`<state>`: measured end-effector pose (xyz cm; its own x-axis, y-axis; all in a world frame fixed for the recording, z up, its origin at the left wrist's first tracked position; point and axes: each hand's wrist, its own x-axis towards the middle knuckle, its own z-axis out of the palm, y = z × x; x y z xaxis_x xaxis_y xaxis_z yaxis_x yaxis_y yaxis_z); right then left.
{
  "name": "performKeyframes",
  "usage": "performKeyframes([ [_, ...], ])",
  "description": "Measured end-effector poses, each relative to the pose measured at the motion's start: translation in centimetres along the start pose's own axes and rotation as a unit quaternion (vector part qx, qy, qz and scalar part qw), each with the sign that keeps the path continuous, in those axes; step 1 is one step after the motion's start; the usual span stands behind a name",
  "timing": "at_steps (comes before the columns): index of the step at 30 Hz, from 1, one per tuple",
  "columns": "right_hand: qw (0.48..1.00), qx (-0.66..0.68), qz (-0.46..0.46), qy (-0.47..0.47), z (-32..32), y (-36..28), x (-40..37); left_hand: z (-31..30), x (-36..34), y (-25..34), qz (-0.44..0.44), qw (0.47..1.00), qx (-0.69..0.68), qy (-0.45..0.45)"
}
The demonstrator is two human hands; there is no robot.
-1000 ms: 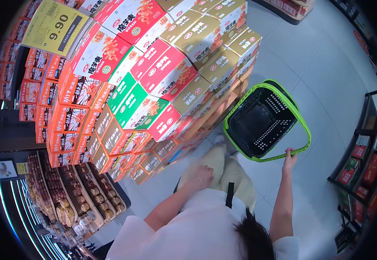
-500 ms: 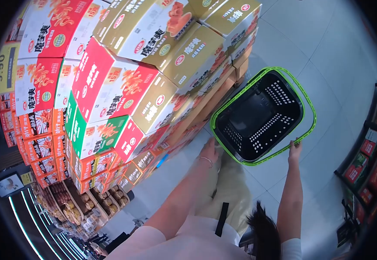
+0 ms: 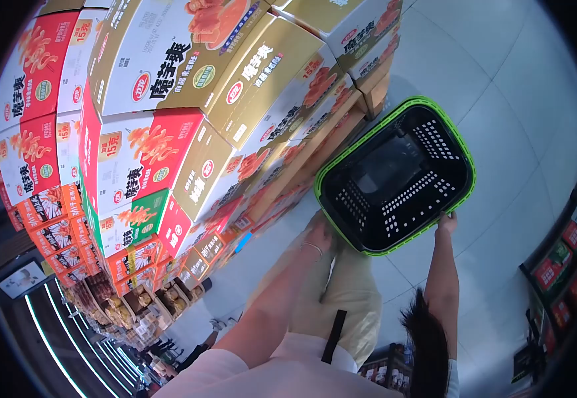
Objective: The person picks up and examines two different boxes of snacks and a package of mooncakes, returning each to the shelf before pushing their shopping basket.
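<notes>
A black shopping basket (image 3: 394, 182) with a bright green rim is in front of my legs, its opening facing up. I see its perforated walls and no goods inside. My right hand (image 3: 446, 222) is closed on the green edge at the basket's near right side. At the near left corner, my left hand (image 3: 319, 232) is against the basket's edge, its fingers partly hidden in shadow and behind the rim. The green carrying handle lies along the rim.
Stacked snack cartons (image 3: 169, 152) rise close on my left, above orange boxes (image 3: 56, 235). A produce display (image 3: 119, 308) stands behind them at the lower left. Shelves with red packages (image 3: 553, 265) stand on the right. Pale floor tiles (image 3: 494, 99) lie ahead.
The green handle has swung from standing out on the right to lying against the rim. The basket appears slightly larger, and the cartons have shifted left and closer in view.
</notes>
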<state>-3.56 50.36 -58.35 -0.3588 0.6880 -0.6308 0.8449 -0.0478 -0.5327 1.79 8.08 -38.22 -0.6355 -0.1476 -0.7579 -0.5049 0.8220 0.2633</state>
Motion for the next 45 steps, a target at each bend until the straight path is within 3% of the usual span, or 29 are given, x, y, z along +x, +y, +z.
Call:
performKeyframes([
  [2, 0.999, -0.038, 0.001, 0.001, 0.2, -0.3, -0.5, 1.3, -0.5, -0.8, -0.015, 0.996, -0.049, -0.071],
  [6, 0.992, -0.125, -0.014, -0.019, -0.1, -1.8, -2.3, 4.6, -2.4, 0.5, 0.010, 1.000, 0.004, -0.008],
  [8, 0.994, -0.107, -0.026, -0.030, -0.1, -1.4, -3.4, 4.8, -3.1, 1.8, 0.013, 0.995, -0.063, -0.077],
  [11, 0.996, -0.047, -0.051, -0.053, -0.5, -0.9, -5.4, 5.9, -3.1, 1.5, 0.070, 0.992, -0.076, -0.075],
  [13, 0.995, -0.012, -0.065, -0.072, -0.8, -0.8, -7.5, 3.9, -4.0, 2.6, 0.051, 0.992, -0.073, -0.086],
  [15, 0.980, -0.135, -0.131, -0.063, -1.2, 0.6, -9.5, 1.4, -6.2, 3.6, 0.033, 0.992, -0.076, -0.092],
  [17, 0.962, -0.168, -0.189, -0.101, -1.6, 2.6, -11.8, -1.2, -8.7, 3.3, 0.062, 0.980, -0.165, -0.091],
  [20, 0.950, -0.181, -0.113, -0.226, -2.5, 4.2, -16.0, -3.0, -12.0, 0.8, 0.085, 0.977, -0.176, -0.089],
  [23, 0.910, -0.204, -0.072, -0.354, -3.2, 7.2, -18.0, -4.8, -14.5, -1.6, 0.136, 0.982, -0.126, -0.025],
  [24, 0.925, -0.241, -0.127, -0.265, -3.4, 6.8, -20.4, -5.6, -15.3, -2.0, 0.141, 0.982, -0.129, -0.013],
  [25, 0.937, -0.205, -0.124, -0.253, -3.8, 5.9, -22.3, -6.5, -16.2, -2.6, 0.168, 0.979, -0.111, 0.009],
  [27, 0.943, -0.049, -0.106, -0.313, -5.0, 2.6, -26.2, -9.0, -18.6, -2.7, 0.193, 0.975, -0.097, 0.053],
  [29, 0.931, -0.023, -0.159, -0.327, -5.0, 0.2, -29.2, -11.7, -21.8, -2.1, 0.161, 0.978, -0.127, 0.040],
  [33, 0.886, -0.068, -0.209, -0.409, -5.6, -2.5, -31.6, -14.1, -25.4, -2.7, 0.185, 0.967, -0.162, 0.060],
  [38, 0.878, -0.067, -0.258, -0.396, -6.1, -6.2, -34.0, -16.4, -27.8, -3.5, 0.276, 0.951, -0.100, 0.100],
  [41, 0.872, -0.078, -0.260, -0.408, -7.3, -9.9, -36.5, -21.8, -30.6, -1.2, 0.258, 0.945, -0.151, 0.131],
  [43, 0.861, -0.087, -0.295, -0.405, -7.0, -10.5, -36.4, -24.2, -30.3, -1.4, 0.320, 0.897, -0.149, 0.265],
  [45, 0.858, -0.075, -0.276, -0.427, -6.4, -11.3, -36.6, -27.4, -30.9, -1.3, 0.291, 0.878, -0.196, 0.326],
])
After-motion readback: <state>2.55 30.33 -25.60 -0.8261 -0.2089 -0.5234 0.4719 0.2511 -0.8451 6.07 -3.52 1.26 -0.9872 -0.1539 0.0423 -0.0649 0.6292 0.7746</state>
